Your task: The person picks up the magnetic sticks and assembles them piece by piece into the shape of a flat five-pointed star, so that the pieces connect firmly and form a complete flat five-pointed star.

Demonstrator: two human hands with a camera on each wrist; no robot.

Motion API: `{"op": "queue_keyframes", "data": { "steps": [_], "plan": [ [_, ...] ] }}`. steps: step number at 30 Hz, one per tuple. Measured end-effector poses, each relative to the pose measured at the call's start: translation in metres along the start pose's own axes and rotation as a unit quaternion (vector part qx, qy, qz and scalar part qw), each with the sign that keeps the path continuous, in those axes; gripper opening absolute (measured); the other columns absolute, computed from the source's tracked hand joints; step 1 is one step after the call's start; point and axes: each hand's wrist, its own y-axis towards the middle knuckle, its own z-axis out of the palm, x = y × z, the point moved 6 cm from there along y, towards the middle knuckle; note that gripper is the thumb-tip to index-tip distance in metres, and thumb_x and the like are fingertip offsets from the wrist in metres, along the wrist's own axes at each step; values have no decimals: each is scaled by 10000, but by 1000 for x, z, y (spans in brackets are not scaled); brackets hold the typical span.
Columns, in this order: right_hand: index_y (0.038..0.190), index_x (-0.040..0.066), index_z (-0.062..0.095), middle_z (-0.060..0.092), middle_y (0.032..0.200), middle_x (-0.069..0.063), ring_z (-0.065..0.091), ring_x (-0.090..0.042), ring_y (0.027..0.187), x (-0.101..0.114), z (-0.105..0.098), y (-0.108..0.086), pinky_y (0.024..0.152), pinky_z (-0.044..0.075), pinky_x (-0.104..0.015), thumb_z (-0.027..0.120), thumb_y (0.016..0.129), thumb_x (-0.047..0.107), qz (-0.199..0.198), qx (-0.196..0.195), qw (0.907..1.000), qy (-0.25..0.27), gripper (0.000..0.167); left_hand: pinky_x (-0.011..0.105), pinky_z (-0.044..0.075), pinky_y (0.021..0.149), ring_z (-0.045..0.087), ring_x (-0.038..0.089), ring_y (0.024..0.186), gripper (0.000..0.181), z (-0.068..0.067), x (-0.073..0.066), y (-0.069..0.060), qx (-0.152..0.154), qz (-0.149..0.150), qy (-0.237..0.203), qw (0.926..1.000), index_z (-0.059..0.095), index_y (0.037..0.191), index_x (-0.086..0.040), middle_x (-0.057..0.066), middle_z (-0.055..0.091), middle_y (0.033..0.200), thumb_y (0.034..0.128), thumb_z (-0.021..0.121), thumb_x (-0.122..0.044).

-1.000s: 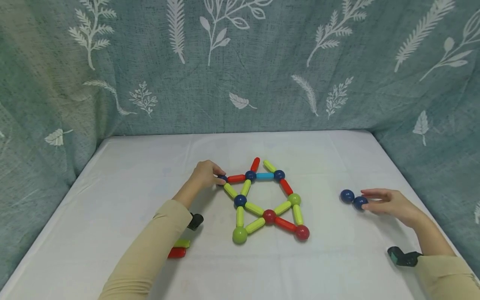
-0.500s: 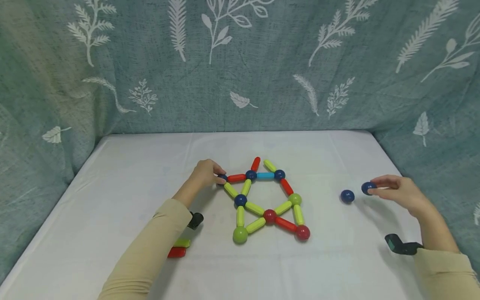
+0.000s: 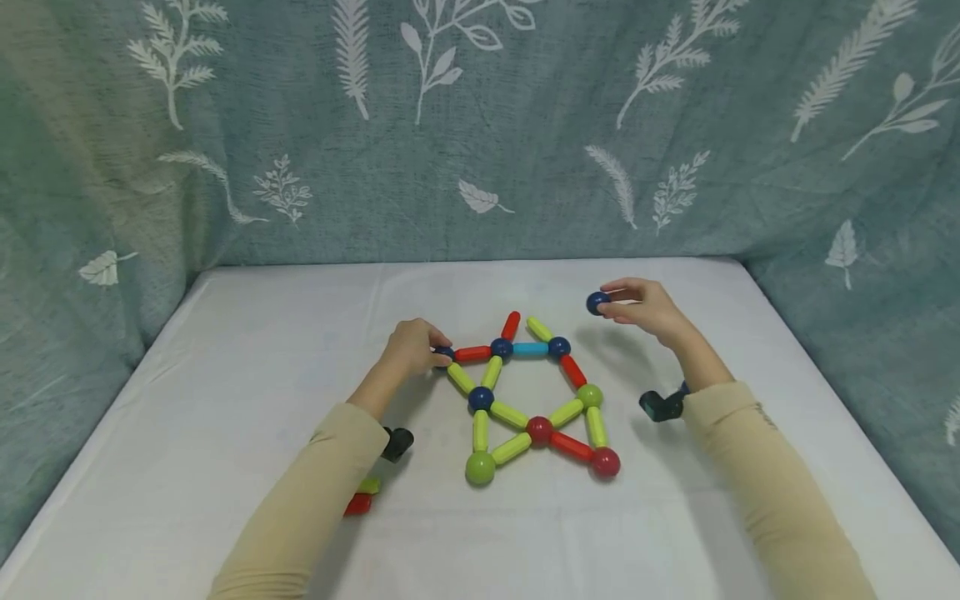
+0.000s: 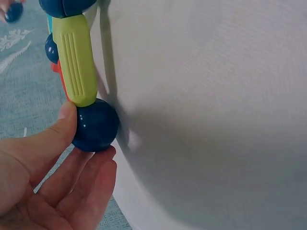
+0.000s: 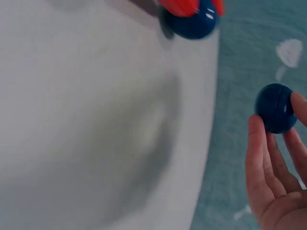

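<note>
In the head view, a flat figure of magnetic rods and balls lies on the white table, with a red ball (image 3: 539, 431) near its middle. My left hand (image 3: 409, 350) pinches the dark blue ball (image 4: 96, 127) at the figure's left corner between thumb and fingertips. A yellow-green rod (image 4: 76, 60) joins that ball. Above the table, past the figure's upper right, my right hand (image 3: 647, 312) holds a loose dark blue ball (image 3: 597, 302) by its fingertips. Closest to it are a free-ended yellow-green rod (image 3: 537, 329) and a corner blue ball (image 3: 559, 348). A red rod (image 3: 512, 325) also points outward.
Loose red (image 3: 359, 503) and yellow-green rods (image 3: 369, 485) lie beside the left forearm, partly hidden by it. Another blue ball (image 3: 684, 387) is almost covered by the right wrist. A patterned green curtain (image 3: 480, 233) hangs behind the table.
My right hand has lifted one blue ball away from the other at the right and carried it leftward and back, toward the figure's top. The left hand stays on its ball.
</note>
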Motion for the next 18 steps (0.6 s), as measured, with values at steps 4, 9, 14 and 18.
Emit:
{"op": "queue_keyframes", "data": {
  "steps": [4, 9, 14, 18],
  "plan": [
    [1278, -22, 478, 487, 1259, -251, 551, -323, 1051, 11, 28, 32, 869, 469, -398, 587, 895, 130, -102, 346, 9989, -304, 426, 380, 435, 891, 562, 271, 1032, 263, 0, 1, -1, -22, -32, -38, 10000, 685, 1045, -25, 115, 656, 1063, 801, 708, -123],
    [1249, -32, 495, 501, 1237, -261, 568, -333, 998, 34, 50, 53, 847, 480, -397, 551, 899, 69, -240, 613, 9933, -950, 369, 376, 437, 885, 566, 263, 1025, 257, 1, -1, 0, -26, -40, -58, 10000, 688, 1039, -27, 113, 658, 1059, 801, 708, -121],
    [1246, -45, 496, 528, 1213, -254, 586, -301, 959, 51, 70, 67, 798, 493, -338, 543, 905, 57, -250, 783, 9868, -1394, 359, 376, 439, 886, 567, 260, 1024, 255, 0, -2, -2, -38, -117, -68, 9999, 690, 1036, -29, 113, 658, 1058, 798, 711, -118],
    [1252, -11, 507, 543, 1215, -216, 589, -281, 986, 47, 88, 83, 807, 488, -339, 551, 907, 62, -164, 983, 9818, -1615, 355, 378, 440, 884, 564, 260, 1026, 256, 0, 0, -3, -39, -195, -70, 9998, 692, 1037, -37, 109, 656, 1059, 796, 713, -121]
  ]
}}
